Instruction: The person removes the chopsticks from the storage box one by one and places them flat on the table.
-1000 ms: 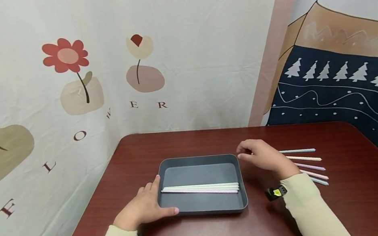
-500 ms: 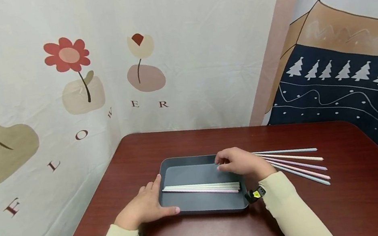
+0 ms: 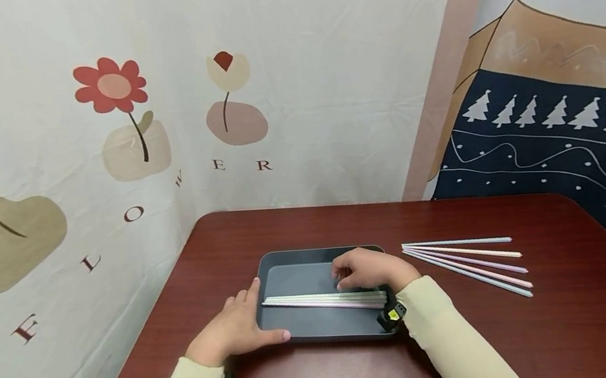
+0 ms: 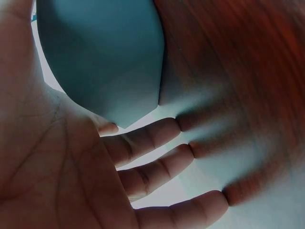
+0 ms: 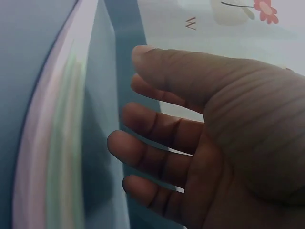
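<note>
A dark grey rectangular tray (image 3: 313, 334) lies on the table, with several thin pastel sticks (image 3: 320, 302) side by side along its front half. My left hand (image 3: 236, 329) rests at the tray's left end, thumb along the front edge and fingers spread by the left side. In the left wrist view the fingers (image 4: 157, 164) extend past the tray's corner. My right hand (image 3: 370, 268) hovers over the tray's right part, just behind the sticks. Its fingers (image 5: 157, 126) are loosely bent with nothing between them in the right wrist view.
Several more pastel sticks (image 3: 467, 262) lie fanned out on the red-brown table (image 3: 448, 213), right of the tray. A printed white curtain (image 3: 311, 83) hangs behind and to the left. A dark blue cloth with white trees (image 3: 566, 143) hangs at the right.
My right hand has moved left from beside the tray to above it, uncovering the fanned sticks' near ends. The left hand has stayed at the tray's left end.
</note>
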### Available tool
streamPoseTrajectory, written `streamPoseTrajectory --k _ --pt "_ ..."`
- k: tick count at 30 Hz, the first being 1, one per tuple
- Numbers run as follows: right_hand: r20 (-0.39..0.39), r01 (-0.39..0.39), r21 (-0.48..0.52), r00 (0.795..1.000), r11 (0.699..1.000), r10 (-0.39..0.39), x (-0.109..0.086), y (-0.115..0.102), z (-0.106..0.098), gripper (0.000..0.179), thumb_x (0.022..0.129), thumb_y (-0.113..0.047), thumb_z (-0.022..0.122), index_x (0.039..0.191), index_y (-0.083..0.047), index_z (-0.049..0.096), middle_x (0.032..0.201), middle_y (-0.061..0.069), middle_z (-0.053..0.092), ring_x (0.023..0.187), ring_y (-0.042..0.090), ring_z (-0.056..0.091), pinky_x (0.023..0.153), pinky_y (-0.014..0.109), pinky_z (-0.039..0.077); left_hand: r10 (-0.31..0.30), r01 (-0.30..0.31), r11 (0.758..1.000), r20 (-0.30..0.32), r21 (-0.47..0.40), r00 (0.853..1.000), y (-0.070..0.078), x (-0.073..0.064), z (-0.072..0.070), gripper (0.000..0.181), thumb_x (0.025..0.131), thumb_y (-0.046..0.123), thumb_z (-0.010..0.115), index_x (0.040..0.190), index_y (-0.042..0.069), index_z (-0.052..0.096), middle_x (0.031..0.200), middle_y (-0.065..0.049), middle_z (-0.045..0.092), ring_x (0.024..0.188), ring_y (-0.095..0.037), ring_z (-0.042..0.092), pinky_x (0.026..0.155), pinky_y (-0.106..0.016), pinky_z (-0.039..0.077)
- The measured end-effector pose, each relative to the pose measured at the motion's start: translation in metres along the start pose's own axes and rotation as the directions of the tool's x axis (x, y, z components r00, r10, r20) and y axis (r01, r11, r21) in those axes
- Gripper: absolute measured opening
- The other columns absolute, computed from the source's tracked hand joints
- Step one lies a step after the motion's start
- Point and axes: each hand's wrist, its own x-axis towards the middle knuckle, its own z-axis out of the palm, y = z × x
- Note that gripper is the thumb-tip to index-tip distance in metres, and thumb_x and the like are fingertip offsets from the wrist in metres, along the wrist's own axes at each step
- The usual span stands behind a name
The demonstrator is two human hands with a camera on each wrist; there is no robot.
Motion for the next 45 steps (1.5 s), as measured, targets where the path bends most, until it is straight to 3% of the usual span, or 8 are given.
streamPoseTrajectory --k 8,21,28,33,45 --pt "0.029 -0.003 0.035 1.000 0.999 0.002 0.005 0.007 0.011 0.010 0.093 -0.011 0.069 0.092 -0.021 0.070 0.081 -0.009 0.060 0.072 0.009 0.052 0.067 0.029 0.045 -0.021 0.021 1.000 0.002 0.003 1.000 0.003 0.000 0.001 0.135 0.062 0.074 0.078 0.155 -0.004 0.020 0.143 -0.023 0.044 0.124 -0.040 0.044 0.093 -0.055 0.047" --pt "-0.028 0.026 -0.013 0.999 1.000 -0.027 0.010 0.011 0.019 0.016 0.097 -0.009 0.064 0.088 -0.020 0.071 0.076 -0.010 0.057 0.070 0.006 0.050 0.067 0.027 0.044 0.002 -0.002 1.000 -0.005 0.001 1.000 0.002 0.001 0.000 0.135 0.063 0.074 0.077 0.155 -0.006 0.020 0.143 -0.025 0.044 0.126 -0.046 0.043 0.097 -0.055 0.045" --pt "-0.069 -0.003 0.019 0.998 1.000 0.004 0.011 0.013 0.023 0.010 0.095 -0.013 0.068 0.089 -0.021 0.071 0.078 -0.012 0.060 0.071 0.006 0.052 0.068 0.028 0.046 -0.012 0.012 1.000 0.009 -0.006 1.000 0.002 0.000 0.001 0.135 0.063 0.075 0.077 0.155 -0.005 0.019 0.144 -0.024 0.043 0.125 -0.042 0.043 0.095 -0.056 0.046" --pt "-0.074 0.014 0.033 0.997 0.999 -0.012 0.011 0.012 0.024 0.010 0.093 -0.011 0.069 0.087 -0.019 0.071 0.076 -0.010 0.059 0.069 0.007 0.052 0.066 0.028 0.045 -0.002 0.002 1.000 0.004 -0.005 1.000 0.002 -0.001 0.000 0.135 0.063 0.074 0.077 0.154 -0.006 0.020 0.143 -0.026 0.044 0.127 -0.047 0.042 0.097 -0.056 0.044" --pt "-0.059 0.007 -0.037 0.998 0.999 -0.009 0.016 0.012 0.025 0.014 0.095 -0.013 0.067 0.085 -0.022 0.066 0.070 -0.009 0.054 0.065 0.007 0.049 0.064 0.026 0.043 0.013 -0.013 1.000 -0.003 -0.008 1.000 0.000 0.001 -0.001 0.134 0.064 0.073 0.078 0.154 -0.007 0.019 0.141 -0.027 0.044 0.126 -0.049 0.042 0.097 -0.056 0.043"
